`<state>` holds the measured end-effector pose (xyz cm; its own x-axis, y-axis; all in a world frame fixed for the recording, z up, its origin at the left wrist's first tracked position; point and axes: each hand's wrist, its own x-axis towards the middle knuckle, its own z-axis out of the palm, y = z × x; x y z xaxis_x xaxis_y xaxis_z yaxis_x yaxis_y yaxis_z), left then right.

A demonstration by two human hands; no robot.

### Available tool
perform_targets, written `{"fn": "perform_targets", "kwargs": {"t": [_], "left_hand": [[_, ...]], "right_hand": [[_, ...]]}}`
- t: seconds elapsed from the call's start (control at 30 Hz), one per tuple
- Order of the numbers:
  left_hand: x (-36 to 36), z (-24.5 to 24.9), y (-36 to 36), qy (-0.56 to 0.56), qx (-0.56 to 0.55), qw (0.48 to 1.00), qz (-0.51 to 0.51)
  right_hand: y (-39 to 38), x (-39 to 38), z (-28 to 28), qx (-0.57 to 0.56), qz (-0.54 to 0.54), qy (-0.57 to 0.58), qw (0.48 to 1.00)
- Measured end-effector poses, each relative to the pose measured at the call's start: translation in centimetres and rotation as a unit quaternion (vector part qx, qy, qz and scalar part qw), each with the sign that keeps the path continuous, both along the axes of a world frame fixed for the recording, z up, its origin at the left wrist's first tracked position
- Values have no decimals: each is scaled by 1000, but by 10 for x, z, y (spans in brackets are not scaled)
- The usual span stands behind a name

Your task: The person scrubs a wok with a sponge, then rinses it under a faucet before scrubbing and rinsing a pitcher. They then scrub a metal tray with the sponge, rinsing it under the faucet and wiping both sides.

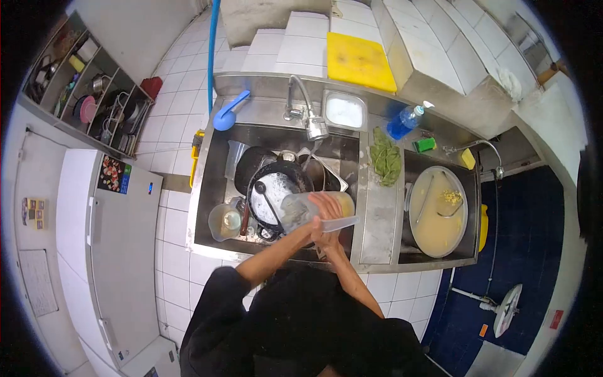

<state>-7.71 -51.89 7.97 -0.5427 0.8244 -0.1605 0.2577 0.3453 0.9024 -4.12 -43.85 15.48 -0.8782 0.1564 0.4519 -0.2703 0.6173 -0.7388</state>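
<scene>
Fingers: left hand [325,204] extended, nearly together, against translucent plastic jug [296,215]; right hand [324,237] bunched nearer the wearer, pinch or not cannot tell | jug: at and leftward of left fingers | round black pan [305,182], foamy inside: left of fingers | risk: wet plastic could slip; jug might strike pan, splashing suds

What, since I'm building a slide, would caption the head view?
Two hands on a clear plastic container above a sink crowded with cookware.

Bright, mostly even light; strong fisheye bowing, corners black.
</scene>
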Motion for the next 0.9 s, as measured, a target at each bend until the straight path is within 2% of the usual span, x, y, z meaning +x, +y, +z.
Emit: {"fn": "perform_targets", "kwargs": {"t": [0.07, 0.13, 0.2, 0.27, 0.33, 0.37, 0.4, 0.43, 0.5, 0.53, 0.6, 0.67, 0.7, 0.73, 0.77, 0.8, 0.83, 0.9], "left_hand": [[-4, -6, 10, -153, 90, 978, 113], [-3, -9, 18, -269, 144, 934, 186], [1, -10, 22, -342, 190, 894, 220], [6, -12, 20, -357, 209, 886, 209], [1, -21, 5, -244, 172, 946, 128], [-7, -25, 0, -151, 146, 975, 78], [-20, -28, -6, -8, 93, 996, 6], [-31, -18, -7, 122, 42, 990, -53], [-38, 18, -15, 175, -134, 968, -117], [-41, 44, -20, 204, -216, 941, -161], [-32, 23, -12, 253, -199, 939, -125], [-8, -3, 7, 145, -58, 988, 15], [6, -8, 20, -2, 33, 994, 105], [16, -3, 31, -191, 128, 955, 187], [25, 1, 37, -349, 206, 878, 255], [28, 6, 34, -424, 245, 826, 279], [30, 13, 31, -479, 260, 785, 294], [24, -13, 0, -297, 190, 922, 162]], "right_hand": [[9, 4, -10, 59, -28, 18, 998], [-1, 13, -10, 57, -32, 10, 998], [-7, 7, -4, 63, -22, 11, 998], [-10, 3, 8, 91, 41, 15, 995], [-1, -9, 24, 117, 50, 15, 992], [6, -17, 30, 145, 57, 16, 988], [15, -24, 33, 145, 60, 16, 987], [25, -30, 37, 61, 87, -28, 994], [27, -35, 48, -84, 138, -116, 980], [23, -36, 50, -79, 148, -114, 979], [12, -37, 51, -15, 187, -107, 976], [8, -40, 48, 22, 189, -94, 977], [11, -40, 46, 26, 176, -93, 980], [14, -39, 43, 30, 161, -92, 982], [18, -38, 33, 16, 151, -74, 986], [25, -38, 24, 20, 154, -77, 985], [31, -38, 18, 19, 141, -74, 987], [45, -35, 13, 19, 127, -73, 989]]}}
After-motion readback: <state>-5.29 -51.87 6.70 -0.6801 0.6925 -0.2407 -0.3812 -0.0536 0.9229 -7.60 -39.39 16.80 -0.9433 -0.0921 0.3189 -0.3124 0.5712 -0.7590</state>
